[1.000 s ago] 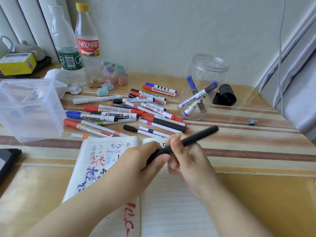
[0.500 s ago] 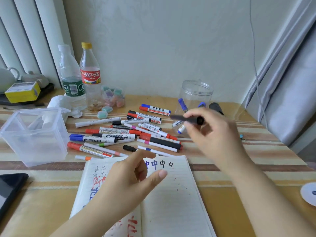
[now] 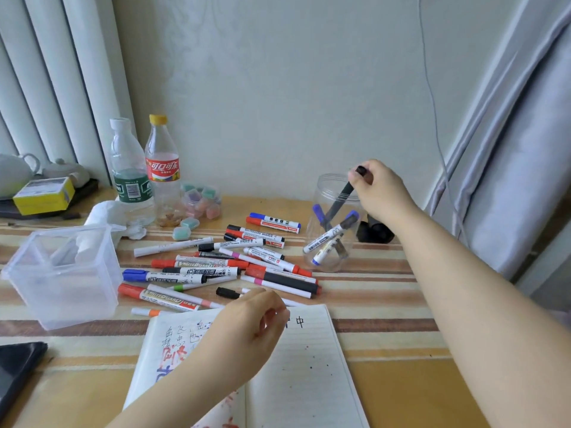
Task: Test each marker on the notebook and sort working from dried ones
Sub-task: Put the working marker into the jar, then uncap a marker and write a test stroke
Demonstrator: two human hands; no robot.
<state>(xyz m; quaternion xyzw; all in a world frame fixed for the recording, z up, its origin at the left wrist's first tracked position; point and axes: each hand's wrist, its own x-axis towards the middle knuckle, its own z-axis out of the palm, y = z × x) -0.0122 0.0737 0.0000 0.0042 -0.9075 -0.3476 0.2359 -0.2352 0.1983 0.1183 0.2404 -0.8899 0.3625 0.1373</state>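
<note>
My right hand point(image 3: 381, 191) pinches the top end of a black marker point(image 3: 340, 199) whose lower part is inside the round clear jar point(image 3: 318, 248). Other markers with blue and dark caps lean in that jar. My left hand point(image 3: 247, 332) hovers over the open notebook point(image 3: 302, 369), fingers loosely curled and holding nothing. The page bears red, blue and black test marks. Several loose markers point(image 3: 216, 270) lie in a heap on the striped table between the notebook and the bottles.
A clear square plastic box point(image 3: 61, 279) stands at the left. Two plastic bottles point(image 3: 145, 177) and a tub of pastel erasers point(image 3: 202, 200) stand near the wall. A black jar lid point(image 3: 375, 231) lies behind the jar. A dark tablet point(image 3: 15, 369) sits at the lower left edge.
My two hands were together on the black marker over the notebook. My right hand then carried it up and right and stood it into the jar. My left hand stayed over the page, now empty.
</note>
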